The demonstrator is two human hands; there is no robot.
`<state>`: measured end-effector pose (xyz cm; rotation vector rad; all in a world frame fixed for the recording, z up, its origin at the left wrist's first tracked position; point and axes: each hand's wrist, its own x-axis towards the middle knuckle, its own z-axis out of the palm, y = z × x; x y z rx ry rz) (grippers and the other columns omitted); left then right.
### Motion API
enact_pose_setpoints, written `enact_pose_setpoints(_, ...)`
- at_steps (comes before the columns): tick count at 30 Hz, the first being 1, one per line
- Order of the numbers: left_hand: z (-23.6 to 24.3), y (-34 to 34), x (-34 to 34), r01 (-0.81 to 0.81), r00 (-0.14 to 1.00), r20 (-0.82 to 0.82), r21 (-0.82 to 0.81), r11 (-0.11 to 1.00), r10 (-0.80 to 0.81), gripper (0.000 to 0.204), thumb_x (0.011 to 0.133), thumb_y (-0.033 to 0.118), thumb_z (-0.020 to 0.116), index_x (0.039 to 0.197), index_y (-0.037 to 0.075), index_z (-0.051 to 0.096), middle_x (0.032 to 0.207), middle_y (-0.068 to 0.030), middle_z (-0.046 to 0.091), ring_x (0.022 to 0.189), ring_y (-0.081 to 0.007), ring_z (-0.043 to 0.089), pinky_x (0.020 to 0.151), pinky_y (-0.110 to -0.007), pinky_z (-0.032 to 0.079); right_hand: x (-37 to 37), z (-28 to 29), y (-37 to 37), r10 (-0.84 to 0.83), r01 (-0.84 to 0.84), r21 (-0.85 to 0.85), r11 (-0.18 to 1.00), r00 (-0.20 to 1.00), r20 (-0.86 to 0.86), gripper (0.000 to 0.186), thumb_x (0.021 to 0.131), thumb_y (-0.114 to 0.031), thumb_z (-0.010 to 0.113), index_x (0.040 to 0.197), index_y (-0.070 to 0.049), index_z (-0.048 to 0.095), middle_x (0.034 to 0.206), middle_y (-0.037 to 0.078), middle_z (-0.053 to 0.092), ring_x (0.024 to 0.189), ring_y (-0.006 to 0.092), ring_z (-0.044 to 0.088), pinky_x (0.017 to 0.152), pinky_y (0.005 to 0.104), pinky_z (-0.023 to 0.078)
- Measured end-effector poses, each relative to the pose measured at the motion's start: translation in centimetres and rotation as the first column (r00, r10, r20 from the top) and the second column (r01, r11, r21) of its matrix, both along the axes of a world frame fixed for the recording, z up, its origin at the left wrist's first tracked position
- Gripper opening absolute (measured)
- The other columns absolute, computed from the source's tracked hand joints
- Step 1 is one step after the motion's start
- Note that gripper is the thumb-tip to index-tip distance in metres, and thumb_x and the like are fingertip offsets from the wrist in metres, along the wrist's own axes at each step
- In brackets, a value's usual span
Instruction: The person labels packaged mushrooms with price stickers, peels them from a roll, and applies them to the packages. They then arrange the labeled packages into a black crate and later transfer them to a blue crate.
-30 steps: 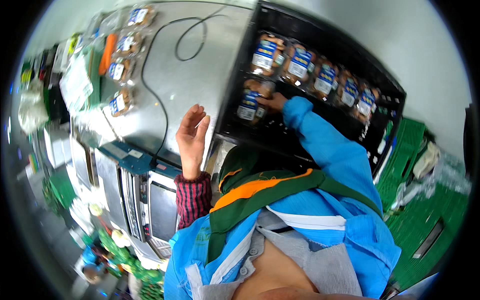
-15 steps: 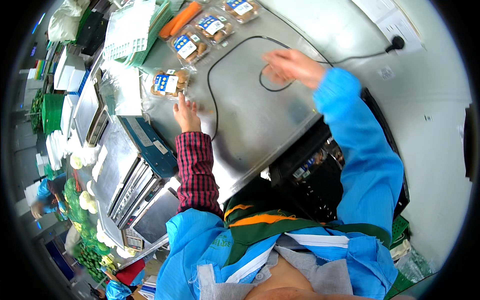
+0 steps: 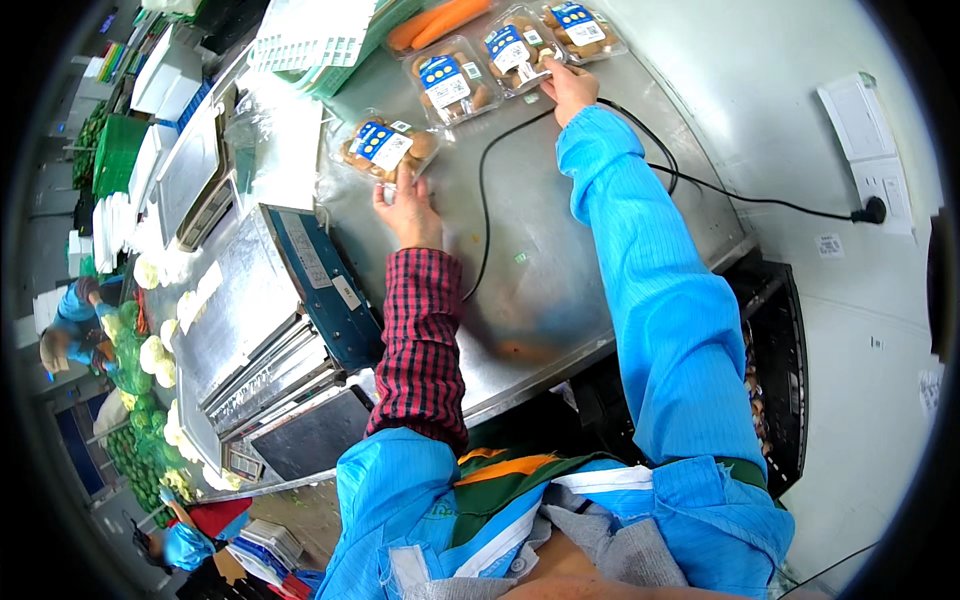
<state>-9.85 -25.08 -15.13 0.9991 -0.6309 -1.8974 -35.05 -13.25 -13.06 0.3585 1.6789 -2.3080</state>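
Observation:
Four-sided clear plastic packs of what look like brown mushrooms lie on the metal table, each with a blue and white label. My left hand (image 3: 410,212) is at the near edge of the left mushroom pack (image 3: 418,150); its fingers are apart, with a fingertip over the edge. Further right and farther off, my right hand (image 3: 572,90) grips the near corner of another mushroom pack (image 3: 540,38), fingers on top. One mushroom pack (image 3: 481,98) sits between the hands, and another mushroom pack (image 3: 607,46) lies farthest right.
Carrots (image 3: 455,20) lie behind the packs, beside a green crate (image 3: 345,76). A black cable (image 3: 484,200) curls over the metal table (image 3: 560,290) to a wall plug (image 3: 873,211). A blue-sided machine (image 3: 325,290) stands left; a black crate (image 3: 790,370) is below right. Other people work far left.
My right hand has moved forward from over the cable to a mushroom pack and taken hold of its corner. My left hand stays at the left pack. The whole view has shifted.

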Motion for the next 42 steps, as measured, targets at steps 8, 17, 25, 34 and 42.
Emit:
enact_pose_setpoints(8,5.8,4.9,6.4,0.311,0.913,-0.231,-0.141,0.940,-0.337,0.037,0.089,0.013,0.063,0.122,0.005,0.047,0.113,-0.0086,0.057,0.097,-0.0188,0.057,0.088,-0.033,0.050,9.8,11.7,18.3,0.385,-0.484,-0.286,0.827,0.858,-0.339,0.038,0.089,-0.018,0.061,0.118,0.004,0.050,0.111,0.013,0.059,0.103,0.0231,0.059,0.092,0.0338,0.047)
enact_pose_setpoints(17,12.8,15.4,11.3,0.593,0.744,-0.214,-0.223,0.774,-0.633,0.041,0.089,0.017,0.063,0.125,0.004,0.048,0.119,-0.0073,0.055,0.105,-0.0180,0.055,0.100,-0.033,0.045,28.7,16.4,40.0,0.454,-0.441,0.176,0.880,0.890,-0.040,0.049,0.089,-0.030,0.063,0.127,-0.001,0.051,0.118,0.013,0.060,0.112,0.0236,0.055,0.100,0.0373,0.041)
enact_pose_setpoints(25,14.5,20.9,15.0,0.696,0.656,-0.179,-0.233,0.679,-0.734,0.043,0.089,0.017,0.064,0.126,0.006,0.046,0.122,-0.0064,0.054,0.108,-0.0168,0.054,0.100,-0.034,0.045,45.3,3.6,50.1,0.182,-0.219,0.045,0.975,0.895,0.408,0.048,0.086,-0.026,0.069,0.122,0.001,0.052,0.114,0.009,0.059,0.106,0.0192,0.054,0.095,0.0358,0.042)
enact_pose_setpoints(34,15.7,26.5,16.6,0.779,0.543,-0.118,-0.298,0.552,-0.831,0.049,0.090,0.016,0.062,0.133,0.008,0.041,0.128,-0.0054,0.051,0.114,-0.0174,0.051,0.103,-0.037,0.041,45.6,-3.8,50.4,0.196,-0.261,0.085,0.961,0.870,0.453,0.063,0.082,-0.036,0.071,0.123,0.006,0.049,0.116,0.016,0.058,0.104,0.0238,0.057,0.087,0.0365,0.048)
enact_pose_setpoints(42,16.6,32.8,16.4,0.895,0.339,-0.107,-0.270,0.356,-0.935,0.058,0.087,0.010,0.063,0.137,0.005,0.033,0.131,-0.0089,0.047,0.115,-0.0206,0.051,0.099,-0.038,0.043,43.5,-2.4,50.7,0.269,-0.641,0.493,0.588,0.730,0.628,0.069,0.080,-0.052,0.067,0.115,0.007,0.057,0.116,0.022,0.059,0.103,0.0296,0.060,0.086,0.0397,0.049)
